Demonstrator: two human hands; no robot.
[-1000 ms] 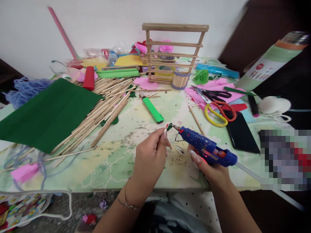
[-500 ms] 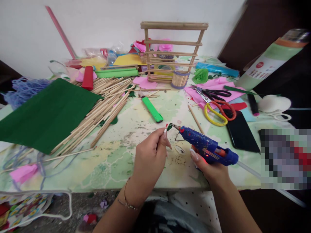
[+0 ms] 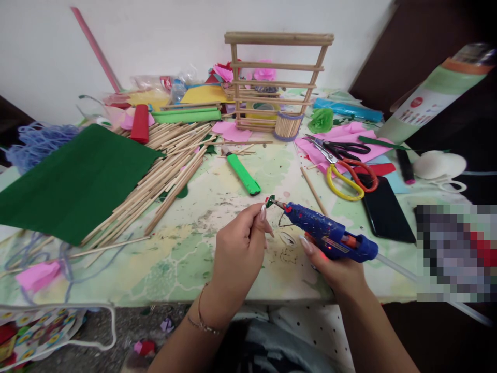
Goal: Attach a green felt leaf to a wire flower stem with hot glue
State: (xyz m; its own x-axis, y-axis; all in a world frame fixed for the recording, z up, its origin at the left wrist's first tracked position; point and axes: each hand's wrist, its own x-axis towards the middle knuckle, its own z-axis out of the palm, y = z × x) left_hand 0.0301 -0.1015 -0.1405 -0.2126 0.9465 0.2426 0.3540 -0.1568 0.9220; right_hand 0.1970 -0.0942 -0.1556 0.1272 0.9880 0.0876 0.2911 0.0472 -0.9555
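Observation:
My left hand (image 3: 241, 243) pinches a small green and red piece (image 3: 271, 200) between thumb and fingertips; its exact kind is too small to make out. My right hand (image 3: 337, 267) is wrapped round the handle of a blue glue gun (image 3: 318, 228), whose red light glows near the grip. The gun's metal nozzle points left and meets the green part of the piece, just above my left fingertips. From the gun's back end a long clear glue stick (image 3: 399, 269) sticks out to the lower right. A green box cutter (image 3: 243, 173) lies on the table beyond my left hand.
Many thin wooden sticks (image 3: 155, 178) and a dark green sheet (image 3: 77, 181) cover the left. A stick frame (image 3: 279, 38) with a small stick cup (image 3: 288, 128) stands at the back. Scissors (image 3: 345, 181), a phone (image 3: 388, 210) and a tilted bottle (image 3: 430, 98) are on the right.
The glue gun has shifted slightly left, its nozzle still at the small piece. My left hand stays almost in place, with the green part turned a little.

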